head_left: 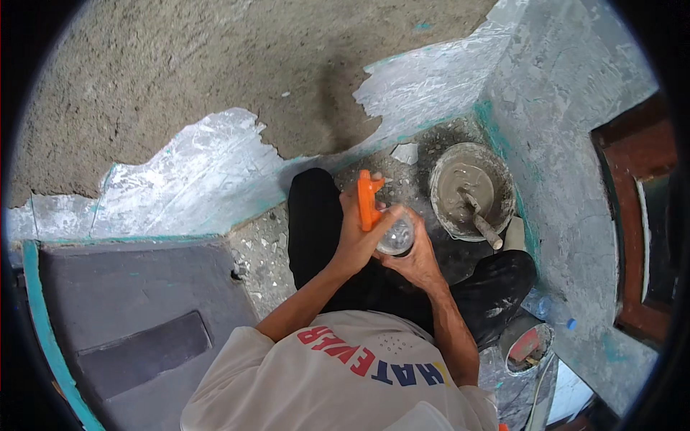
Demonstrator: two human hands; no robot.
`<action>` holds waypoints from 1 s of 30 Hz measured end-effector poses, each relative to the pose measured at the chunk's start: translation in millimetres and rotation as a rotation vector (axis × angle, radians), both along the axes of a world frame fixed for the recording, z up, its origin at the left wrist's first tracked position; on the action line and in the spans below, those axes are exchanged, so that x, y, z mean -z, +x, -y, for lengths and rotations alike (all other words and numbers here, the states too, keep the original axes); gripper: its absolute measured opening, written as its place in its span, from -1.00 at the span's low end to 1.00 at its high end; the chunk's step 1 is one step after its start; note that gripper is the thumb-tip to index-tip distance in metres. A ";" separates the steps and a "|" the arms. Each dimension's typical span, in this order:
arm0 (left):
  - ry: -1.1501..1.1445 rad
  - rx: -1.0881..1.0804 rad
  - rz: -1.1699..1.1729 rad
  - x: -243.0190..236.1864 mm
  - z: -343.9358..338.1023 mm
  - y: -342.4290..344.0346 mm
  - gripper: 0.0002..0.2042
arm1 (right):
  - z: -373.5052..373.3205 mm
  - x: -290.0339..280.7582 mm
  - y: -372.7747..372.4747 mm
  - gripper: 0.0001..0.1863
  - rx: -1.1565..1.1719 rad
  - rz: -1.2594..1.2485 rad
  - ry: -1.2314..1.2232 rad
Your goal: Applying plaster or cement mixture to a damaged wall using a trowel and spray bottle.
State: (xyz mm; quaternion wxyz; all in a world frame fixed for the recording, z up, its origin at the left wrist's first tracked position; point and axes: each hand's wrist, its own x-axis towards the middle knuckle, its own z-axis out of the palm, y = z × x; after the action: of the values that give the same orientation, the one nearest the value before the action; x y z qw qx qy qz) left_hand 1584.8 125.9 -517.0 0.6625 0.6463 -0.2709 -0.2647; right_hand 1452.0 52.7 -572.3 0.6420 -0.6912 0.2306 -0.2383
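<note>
My left hand (pixel 349 235) is closed around an orange trigger spray head (pixel 368 200), held upright in front of my lap. My right hand (pixel 420 264) grips a clear plastic bottle (pixel 396 238), its round end facing up. Both hands touch each other, and fingers overlap between the two parts. Whether the spray head is joined to the bottle cannot be made out. To the right of my hands stands a bucket (pixel 440 219) of wet grey mix, with a stick-like handle (pixel 487 231) leaning out over its rim.
A wall with bare rough plaster (pixel 215 65) and scraped pale paint (pixel 208 161) rises ahead. A grey door panel (pixel 144 287) stands left. Rubble and a white chip (pixel 405 153) litter the floor. At lower right sit a small bucket (pixel 548 343) and a blue-capped bottle (pixel 540 304).
</note>
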 end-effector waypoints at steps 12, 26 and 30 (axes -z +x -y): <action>0.259 0.051 0.181 23.2 -12.1 12.0 -0.56 | -8.8 4.1 1.9 0.13 -0.185 -0.019 0.245; 0.183 -0.219 0.375 -16.1 -42.5 30.0 -0.71 | -14.6 -31.6 40.3 0.13 -0.383 -0.088 0.273; 0.176 -0.411 0.533 -15.2 -29.9 32.2 -0.62 | -12.7 -21.6 41.1 0.10 -0.418 -0.098 0.252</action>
State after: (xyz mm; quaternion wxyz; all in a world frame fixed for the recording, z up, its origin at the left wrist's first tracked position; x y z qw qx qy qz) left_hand 1616.9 155.8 -501.9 0.5498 0.7883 -0.2746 0.0298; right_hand 1493.2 65.4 -550.7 0.7467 -0.6490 0.1415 -0.0358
